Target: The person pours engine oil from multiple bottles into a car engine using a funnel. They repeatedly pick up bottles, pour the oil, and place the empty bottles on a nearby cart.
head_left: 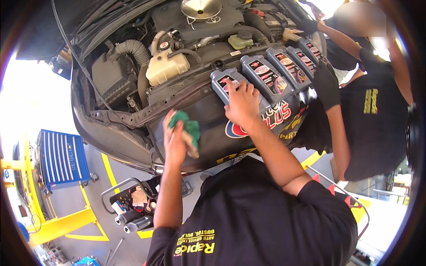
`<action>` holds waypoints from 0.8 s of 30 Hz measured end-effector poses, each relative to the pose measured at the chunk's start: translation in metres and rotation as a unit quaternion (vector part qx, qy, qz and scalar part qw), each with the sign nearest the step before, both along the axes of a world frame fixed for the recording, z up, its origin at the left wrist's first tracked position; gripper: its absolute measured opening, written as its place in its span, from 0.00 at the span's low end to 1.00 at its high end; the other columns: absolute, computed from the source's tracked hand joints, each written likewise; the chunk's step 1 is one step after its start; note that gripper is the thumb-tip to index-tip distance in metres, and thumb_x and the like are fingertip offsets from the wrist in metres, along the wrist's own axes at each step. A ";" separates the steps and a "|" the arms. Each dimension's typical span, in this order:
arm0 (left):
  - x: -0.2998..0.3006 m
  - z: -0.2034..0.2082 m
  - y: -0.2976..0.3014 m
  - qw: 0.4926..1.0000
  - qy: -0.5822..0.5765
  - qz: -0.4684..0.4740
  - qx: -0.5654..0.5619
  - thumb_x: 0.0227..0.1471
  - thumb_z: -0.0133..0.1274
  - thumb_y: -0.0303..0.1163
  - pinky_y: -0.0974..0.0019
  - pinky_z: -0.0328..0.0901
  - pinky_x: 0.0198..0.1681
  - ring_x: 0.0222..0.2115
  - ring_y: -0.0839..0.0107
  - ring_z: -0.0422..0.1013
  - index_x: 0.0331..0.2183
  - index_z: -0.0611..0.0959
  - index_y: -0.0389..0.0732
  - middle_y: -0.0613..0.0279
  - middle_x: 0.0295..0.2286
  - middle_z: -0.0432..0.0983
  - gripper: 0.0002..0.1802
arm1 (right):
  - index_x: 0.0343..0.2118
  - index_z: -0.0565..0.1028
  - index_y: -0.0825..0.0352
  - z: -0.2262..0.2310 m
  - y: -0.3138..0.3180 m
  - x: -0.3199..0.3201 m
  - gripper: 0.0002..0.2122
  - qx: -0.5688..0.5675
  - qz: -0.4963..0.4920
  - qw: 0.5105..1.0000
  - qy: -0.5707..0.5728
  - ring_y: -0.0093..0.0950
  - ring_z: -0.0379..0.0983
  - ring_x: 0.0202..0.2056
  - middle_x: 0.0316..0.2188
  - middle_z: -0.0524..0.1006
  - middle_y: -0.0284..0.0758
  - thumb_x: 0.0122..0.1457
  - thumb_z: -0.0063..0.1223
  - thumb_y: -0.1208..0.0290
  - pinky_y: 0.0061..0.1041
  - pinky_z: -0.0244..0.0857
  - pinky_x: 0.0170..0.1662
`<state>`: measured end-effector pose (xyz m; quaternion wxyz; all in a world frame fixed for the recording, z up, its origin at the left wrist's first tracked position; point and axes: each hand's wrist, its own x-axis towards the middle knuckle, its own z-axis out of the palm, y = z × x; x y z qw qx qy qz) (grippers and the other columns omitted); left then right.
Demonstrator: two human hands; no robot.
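Observation:
My left hand (175, 144) is closed around a crumpled green cloth (190, 127), held over the dark cover on the car's front edge. Across the front of the nearest grey oil bottle (220, 80) lies my right hand (244, 104), its fingers curled on the label. That bottle leans at the left end of a row of several similar bottles (266, 75) along the front of the engine bay. A co-worker's black-gloved hand (327, 84) is by the right end of the row.
A metal funnel (202, 9) stands on the engine. Left of the bottles sits a pale plastic reservoir (167, 66). The co-worker (377, 106) stands close on the right. Below are a tool caddy (135, 201), a blue tool cabinet (64, 156) and a yellow lift arm (62, 226).

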<state>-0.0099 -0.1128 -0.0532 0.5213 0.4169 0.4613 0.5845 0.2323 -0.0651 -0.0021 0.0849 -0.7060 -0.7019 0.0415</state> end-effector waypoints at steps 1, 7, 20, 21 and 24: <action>0.021 0.004 0.016 0.993 -0.069 -0.033 -0.089 0.66 0.53 0.34 0.65 0.64 0.57 0.52 0.72 0.69 0.64 0.67 0.40 0.61 0.52 0.71 0.28 | 0.70 0.59 0.59 -0.002 -0.005 0.002 0.46 0.021 0.020 0.999 0.014 0.53 0.64 0.59 0.61 0.65 0.55 0.47 0.72 0.63 0.51 0.57 0.61; 0.106 0.028 0.061 0.985 -0.142 -0.001 -0.100 0.58 0.66 0.34 0.64 0.73 0.47 0.43 0.71 0.76 0.55 0.72 0.39 0.60 0.45 0.77 0.28 | 0.67 0.61 0.59 0.002 -0.051 0.006 0.42 0.159 0.137 0.959 0.190 0.53 0.60 0.59 0.60 0.62 0.53 0.45 0.66 0.70 0.53 0.52 0.61; 0.043 0.059 0.078 0.928 0.193 -0.135 0.288 0.31 0.79 0.25 0.58 0.68 0.54 0.48 0.65 0.73 0.52 0.71 0.39 0.54 0.48 0.75 0.46 | 0.16 0.57 0.67 0.128 0.002 0.036 0.16 0.066 0.387 0.848 0.355 0.36 0.57 0.20 0.18 0.59 0.36 0.41 0.56 0.83 0.35 0.49 0.24; 0.037 0.062 0.078 0.921 0.198 -0.148 0.302 0.31 0.79 0.25 0.58 0.69 0.54 0.48 0.65 0.74 0.52 0.72 0.40 0.54 0.48 0.75 0.46 | 0.16 0.57 0.68 0.140 0.007 0.026 0.15 0.041 0.415 0.851 0.320 0.36 0.56 0.19 0.18 0.59 0.36 0.40 0.55 0.83 0.36 0.49 0.23; 0.033 0.063 0.082 0.912 0.194 -0.164 0.322 0.30 0.78 0.27 0.56 0.70 0.51 0.47 0.58 0.75 0.51 0.73 0.42 0.54 0.46 0.76 0.44 | 0.16 0.63 0.71 0.159 0.020 0.001 0.09 -0.083 0.444 0.866 0.215 0.43 0.66 0.22 0.20 0.66 0.41 0.41 0.53 0.77 0.43 0.58 0.27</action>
